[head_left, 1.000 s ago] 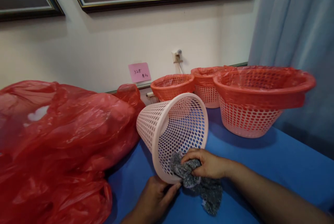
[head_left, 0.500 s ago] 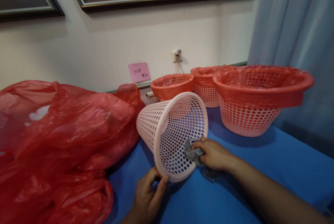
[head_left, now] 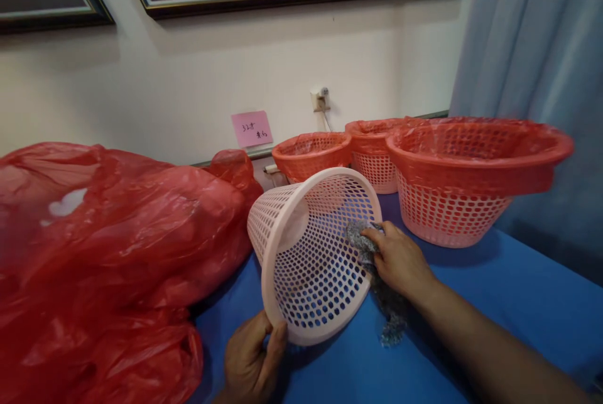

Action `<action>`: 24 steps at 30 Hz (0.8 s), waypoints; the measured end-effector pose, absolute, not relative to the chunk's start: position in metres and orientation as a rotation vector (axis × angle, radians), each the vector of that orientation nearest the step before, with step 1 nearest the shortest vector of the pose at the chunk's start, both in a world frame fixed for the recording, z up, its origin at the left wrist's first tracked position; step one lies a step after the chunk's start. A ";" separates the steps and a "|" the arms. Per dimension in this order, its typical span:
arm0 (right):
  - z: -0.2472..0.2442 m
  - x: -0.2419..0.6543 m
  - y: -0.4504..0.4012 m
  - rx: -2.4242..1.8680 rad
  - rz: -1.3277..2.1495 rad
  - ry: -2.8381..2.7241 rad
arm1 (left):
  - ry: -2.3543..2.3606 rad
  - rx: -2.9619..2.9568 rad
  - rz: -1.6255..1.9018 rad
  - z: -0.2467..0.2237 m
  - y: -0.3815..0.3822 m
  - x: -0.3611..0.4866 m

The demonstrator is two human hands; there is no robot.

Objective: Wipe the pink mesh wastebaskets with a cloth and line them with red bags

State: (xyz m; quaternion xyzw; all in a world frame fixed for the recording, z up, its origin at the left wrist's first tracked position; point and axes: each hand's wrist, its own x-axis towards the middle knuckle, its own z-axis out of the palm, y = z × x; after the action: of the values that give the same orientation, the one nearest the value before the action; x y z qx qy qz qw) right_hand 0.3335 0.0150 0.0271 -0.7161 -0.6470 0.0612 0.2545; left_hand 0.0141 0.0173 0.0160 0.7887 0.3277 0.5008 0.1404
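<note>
Head view puts a pale pink basket (head_left: 269, 266) in the middle, tipped over above the blue bench (head_left: 348, 372), its round mouth turned toward the camera and its closed end pointing away to the left. It has no liner in or over it. Inside, a grey cloth (head_left: 360, 244) lies bunched against the right part of the wall, close to the rim, with a loose tail hanging outside toward the bench. Contact is at that one patch; how much of the inner wall the cloth has covered cannot be told, and the closed end, deep inside, is apart from it.

The left hand (head_left: 249, 354) is at the lower left of the mouth, its grip clamped on the rim between thumb and fingers, so most of the basket lies beyond and to the right of that grip. The right hand (head_left: 400, 256) has its grip closed around the cloth at the right edge of the mouth; the basket lies to the left of it.

Farther out, a small lined basket (head_left: 311, 156), a middle lined basket (head_left: 377, 168) and a large lined basket (head_left: 447, 203) stand upright behind and to the right, each with red plastic folded over its rim. A heap of red plastic (head_left: 141, 234) fills the left side, near the tipped basket's closed end. On the wall behind are a pink note (head_left: 252, 128) and a socket (head_left: 321, 101).
</note>
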 end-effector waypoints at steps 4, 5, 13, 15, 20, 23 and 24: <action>0.018 0.312 0.009 -1.635 0.683 -1.988 | 0.891 2.310 1.477 0.034 0.010 0.021; 0.015 0.308 0.009 -1.508 0.817 -2.010 | 0.904 2.272 1.496 0.037 0.009 0.022; 0.003 0.304 0.015 -1.235 1.038 -1.899 | 0.750 2.411 1.346 0.032 0.018 0.016; 0.001 0.305 0.016 -1.225 1.029 -1.886 | 0.744 2.530 1.276 0.030 0.019 0.012; 0.001 0.303 0.015 -1.189 1.042 -1.863 | 0.763 2.601 1.305 0.024 0.014 0.009; 0.002 0.301 0.015 -1.183 1.077 -1.792 | 0.783 2.479 1.325 0.022 0.011 0.014; 0.001 0.300 0.015 -1.174 1.090 -1.782 | 0.791 2.458 1.324 0.021 0.011 0.017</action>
State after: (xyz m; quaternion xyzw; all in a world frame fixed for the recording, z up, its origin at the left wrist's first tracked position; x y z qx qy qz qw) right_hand 0.2997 0.0149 0.0011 -0.4564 -0.6925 0.4235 0.3642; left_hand 0.0167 0.0107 0.0215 0.8409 0.2707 0.4530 0.1198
